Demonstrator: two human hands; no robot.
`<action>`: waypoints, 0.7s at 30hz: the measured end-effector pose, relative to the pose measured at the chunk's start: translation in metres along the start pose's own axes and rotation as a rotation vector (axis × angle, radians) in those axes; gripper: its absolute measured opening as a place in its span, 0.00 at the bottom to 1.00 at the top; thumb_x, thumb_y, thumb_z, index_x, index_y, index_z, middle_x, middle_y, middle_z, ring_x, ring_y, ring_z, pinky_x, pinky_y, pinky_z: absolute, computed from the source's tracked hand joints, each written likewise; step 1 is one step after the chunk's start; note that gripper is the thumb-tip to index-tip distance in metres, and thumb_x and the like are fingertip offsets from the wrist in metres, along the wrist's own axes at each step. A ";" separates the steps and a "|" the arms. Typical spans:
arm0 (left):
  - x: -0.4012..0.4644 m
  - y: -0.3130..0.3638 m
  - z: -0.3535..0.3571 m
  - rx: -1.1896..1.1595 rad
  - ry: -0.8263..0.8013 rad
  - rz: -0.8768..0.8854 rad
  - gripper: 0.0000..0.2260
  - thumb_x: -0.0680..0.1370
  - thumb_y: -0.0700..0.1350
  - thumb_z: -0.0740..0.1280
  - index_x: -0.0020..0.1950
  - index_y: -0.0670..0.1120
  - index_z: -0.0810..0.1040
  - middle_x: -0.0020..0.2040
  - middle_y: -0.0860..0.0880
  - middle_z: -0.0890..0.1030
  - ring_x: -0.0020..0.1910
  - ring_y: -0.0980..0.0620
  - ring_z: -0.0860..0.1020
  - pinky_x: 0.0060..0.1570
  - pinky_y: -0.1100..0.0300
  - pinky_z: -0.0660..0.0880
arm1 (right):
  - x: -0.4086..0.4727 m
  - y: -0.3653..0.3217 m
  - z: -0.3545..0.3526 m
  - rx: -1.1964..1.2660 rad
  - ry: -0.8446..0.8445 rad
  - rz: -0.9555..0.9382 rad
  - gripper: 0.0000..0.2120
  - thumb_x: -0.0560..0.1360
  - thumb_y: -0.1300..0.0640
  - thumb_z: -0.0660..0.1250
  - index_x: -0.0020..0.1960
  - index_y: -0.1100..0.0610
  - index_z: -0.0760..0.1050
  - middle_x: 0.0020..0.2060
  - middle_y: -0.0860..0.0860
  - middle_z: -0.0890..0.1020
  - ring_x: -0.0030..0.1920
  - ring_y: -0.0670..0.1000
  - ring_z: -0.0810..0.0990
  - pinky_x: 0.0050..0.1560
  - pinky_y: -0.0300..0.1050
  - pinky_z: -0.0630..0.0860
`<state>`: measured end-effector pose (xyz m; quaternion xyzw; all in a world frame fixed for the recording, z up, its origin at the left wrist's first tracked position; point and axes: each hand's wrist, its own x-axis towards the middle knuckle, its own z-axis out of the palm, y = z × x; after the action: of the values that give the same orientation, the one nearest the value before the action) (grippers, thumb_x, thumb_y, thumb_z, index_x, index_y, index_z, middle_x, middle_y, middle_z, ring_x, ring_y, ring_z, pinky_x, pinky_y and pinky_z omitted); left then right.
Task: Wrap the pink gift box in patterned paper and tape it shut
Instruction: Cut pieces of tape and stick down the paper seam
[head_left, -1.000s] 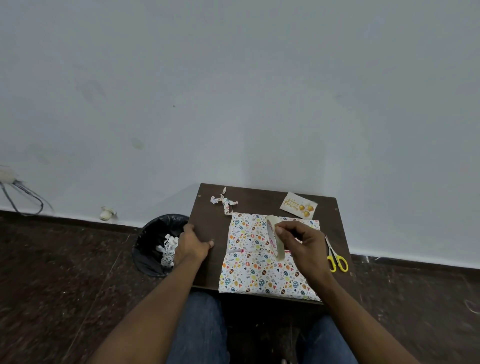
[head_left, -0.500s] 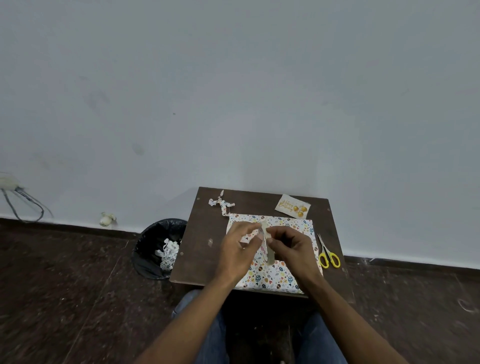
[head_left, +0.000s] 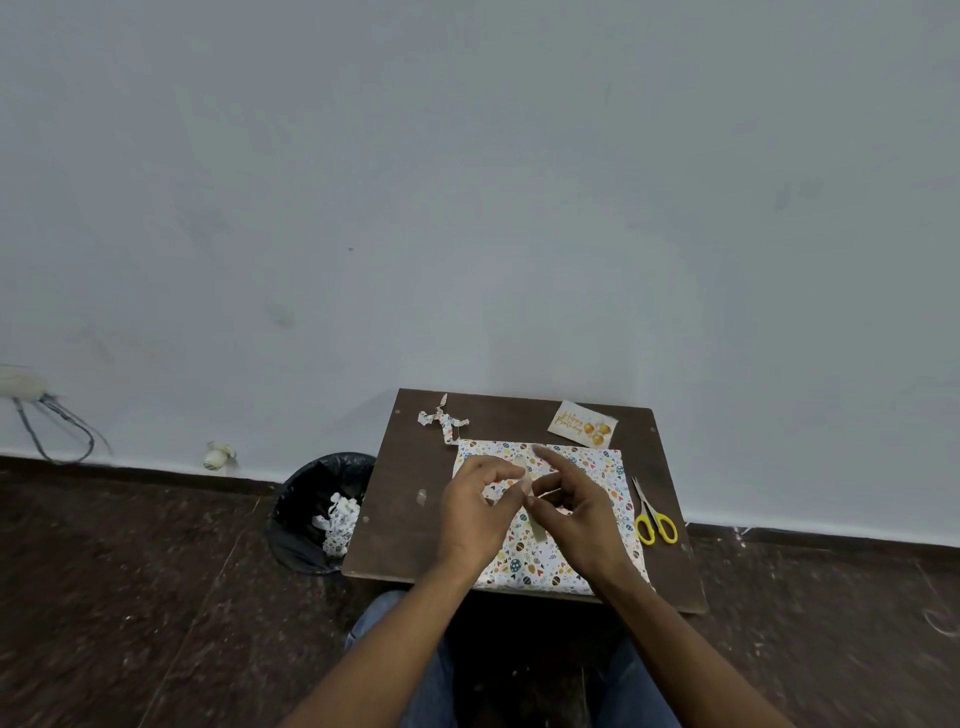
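A black bin (head_left: 317, 512) is seen at nine o'clock of the bench (head_left: 415, 470). Above the wrapped box (head_left: 530, 564), lying centrally with its long axis twelve-to-six, a tape roll (head_left: 535, 525) is pinched between left hand (head_left: 475, 512) and right hand (head_left: 584, 512) fingers. Scissors (head_left: 655, 522) lie at three o'clock.

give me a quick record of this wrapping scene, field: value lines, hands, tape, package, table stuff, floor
left hand: pinches the tape end
right hand: holds the tape roll
tape roll: upright above the package
package: covered in patterned paper, flat on table
table: dark wood
scissors: yellow handles, right of package
card: far right corner
paper scrap: far left
bin: on floor, left of table
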<state>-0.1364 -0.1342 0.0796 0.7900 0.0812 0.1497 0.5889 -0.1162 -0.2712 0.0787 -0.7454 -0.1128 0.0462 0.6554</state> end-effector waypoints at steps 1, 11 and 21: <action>0.000 -0.001 0.000 0.015 -0.003 0.006 0.04 0.74 0.40 0.74 0.45 0.48 0.84 0.48 0.54 0.80 0.49 0.61 0.79 0.43 0.73 0.71 | 0.000 0.002 0.001 0.004 0.000 0.008 0.25 0.75 0.66 0.71 0.67 0.46 0.73 0.41 0.52 0.82 0.39 0.46 0.81 0.41 0.39 0.79; -0.002 -0.005 0.000 0.224 -0.077 0.079 0.05 0.75 0.41 0.72 0.41 0.50 0.81 0.46 0.57 0.76 0.49 0.61 0.76 0.43 0.64 0.72 | -0.006 0.016 0.002 -0.010 0.045 0.023 0.17 0.75 0.62 0.73 0.59 0.45 0.77 0.40 0.52 0.84 0.40 0.49 0.82 0.41 0.40 0.78; 0.005 0.005 -0.014 0.155 -0.096 0.147 0.06 0.73 0.39 0.74 0.42 0.50 0.82 0.45 0.56 0.77 0.48 0.60 0.77 0.46 0.71 0.69 | -0.012 0.006 0.003 0.121 -0.002 0.067 0.07 0.75 0.59 0.72 0.52 0.54 0.83 0.39 0.62 0.83 0.39 0.62 0.81 0.37 0.54 0.81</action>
<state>-0.1363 -0.1210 0.0892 0.8433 0.0063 0.1477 0.5167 -0.1280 -0.2720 0.0713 -0.7079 -0.0853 0.0755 0.6971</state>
